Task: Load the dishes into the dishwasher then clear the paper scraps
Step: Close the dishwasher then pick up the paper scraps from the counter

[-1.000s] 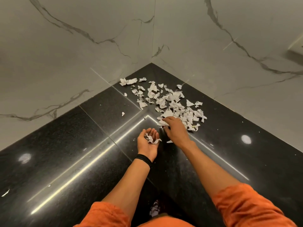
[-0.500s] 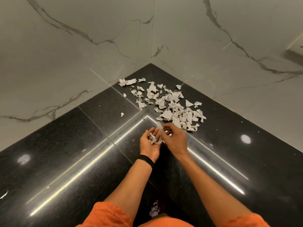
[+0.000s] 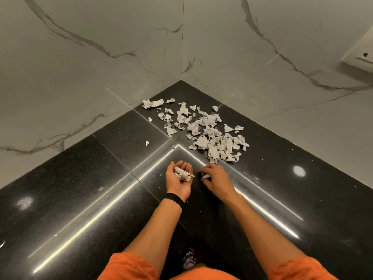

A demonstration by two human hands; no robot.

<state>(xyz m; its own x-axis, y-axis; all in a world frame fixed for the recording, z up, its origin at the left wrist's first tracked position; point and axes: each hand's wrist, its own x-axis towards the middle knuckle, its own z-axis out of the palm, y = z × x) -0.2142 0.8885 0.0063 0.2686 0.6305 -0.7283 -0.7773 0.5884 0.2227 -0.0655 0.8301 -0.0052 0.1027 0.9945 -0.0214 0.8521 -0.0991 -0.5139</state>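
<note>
– Countertop (image 3: 302,199) is black stone; where lies the scrap pile (image 3: 214,138)?
– Beyond the right hand (image 3: 218,178), nearer to it than to the left hand (image 3: 178,183). Right fingers (image 3: 209,171) pinch one small scrap (image 3: 205,176); left hand, palm up, cups a wad (image 3: 182,173).

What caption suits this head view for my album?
Left hand cups gathered scraps; right hand pinches one scrap; the pile lies on the black counter.

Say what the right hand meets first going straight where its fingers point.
Most likely the left hand, cupped palm-up with scraps; the right hand, pinching a scrap, points at it, height gap unclear.
</note>
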